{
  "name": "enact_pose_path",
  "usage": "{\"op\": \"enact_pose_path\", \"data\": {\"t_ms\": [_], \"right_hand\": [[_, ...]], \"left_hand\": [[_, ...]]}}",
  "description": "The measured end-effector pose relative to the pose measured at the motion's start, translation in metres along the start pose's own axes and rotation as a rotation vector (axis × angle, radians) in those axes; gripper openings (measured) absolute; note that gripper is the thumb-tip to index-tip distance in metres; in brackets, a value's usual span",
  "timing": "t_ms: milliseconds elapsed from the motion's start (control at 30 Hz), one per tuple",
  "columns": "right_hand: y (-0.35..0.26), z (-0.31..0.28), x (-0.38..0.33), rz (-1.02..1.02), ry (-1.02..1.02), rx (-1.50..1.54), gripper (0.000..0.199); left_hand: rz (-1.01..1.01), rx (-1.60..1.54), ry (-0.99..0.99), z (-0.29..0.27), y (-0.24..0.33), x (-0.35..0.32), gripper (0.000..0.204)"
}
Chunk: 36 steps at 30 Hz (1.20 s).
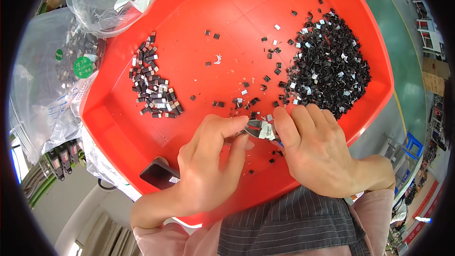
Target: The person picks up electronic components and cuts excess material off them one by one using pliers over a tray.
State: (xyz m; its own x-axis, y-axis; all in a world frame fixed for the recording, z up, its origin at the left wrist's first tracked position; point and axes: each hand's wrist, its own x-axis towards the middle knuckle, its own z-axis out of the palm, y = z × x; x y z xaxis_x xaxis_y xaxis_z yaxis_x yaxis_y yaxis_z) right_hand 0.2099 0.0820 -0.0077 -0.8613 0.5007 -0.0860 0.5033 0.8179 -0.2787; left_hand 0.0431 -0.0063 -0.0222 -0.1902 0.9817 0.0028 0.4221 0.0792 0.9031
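In my right hand point(317, 149) is a pair of cutting pliers point(266, 130) with a bluish handle, the fingers wrapped round it. Its metal jaws point left, to the fingertips of my left hand point(208, 156). My left thumb and forefinger are pinched together at the jaw tips; what they hold is too hidden to make out. Both hands are over the near part of a large red tray point(185, 12). Small black and white scraps point(237, 103) lie just beyond the pliers.
Small black parts with silvery ends point(154, 83) are heaped on the tray's left. A big pile of black scraps point(329, 61) is on its right. Plastic bags of parts point(52, 76) stand outside at left. A dark phone-like object point(159, 174) lies by my left wrist.
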Motion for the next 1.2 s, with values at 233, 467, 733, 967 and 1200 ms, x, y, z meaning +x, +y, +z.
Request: {"op": "enact_pose_path", "data": {"t_ms": [233,467,733,967,1200], "right_hand": [[0.006,-0.012,0.001,0.122,-0.323,0.548,0.026],[0.009,-0.011,-0.001,0.075,-0.192,0.535,0.027],[0.005,-0.002,-0.002,0.014,0.028,0.127,0.03],[0.003,0.003,-0.002,-0.007,0.065,0.034,0.026],[0.006,-0.011,0.0,0.07,-0.241,0.555,0.023]], "left_hand": [[0.006,-0.055,-0.019,0.004,-0.004,-0.003,0.031],[-0.346,-0.449,-0.107,-0.009,0.012,0.003,0.024],[-0.398,-0.465,-0.13,-0.013,0.014,0.005,0.022],[-0.246,-0.348,-0.133,-0.01,0.009,-0.002,0.024],[-0.337,-0.479,-0.132,-0.014,0.01,0.004,0.025]]}}
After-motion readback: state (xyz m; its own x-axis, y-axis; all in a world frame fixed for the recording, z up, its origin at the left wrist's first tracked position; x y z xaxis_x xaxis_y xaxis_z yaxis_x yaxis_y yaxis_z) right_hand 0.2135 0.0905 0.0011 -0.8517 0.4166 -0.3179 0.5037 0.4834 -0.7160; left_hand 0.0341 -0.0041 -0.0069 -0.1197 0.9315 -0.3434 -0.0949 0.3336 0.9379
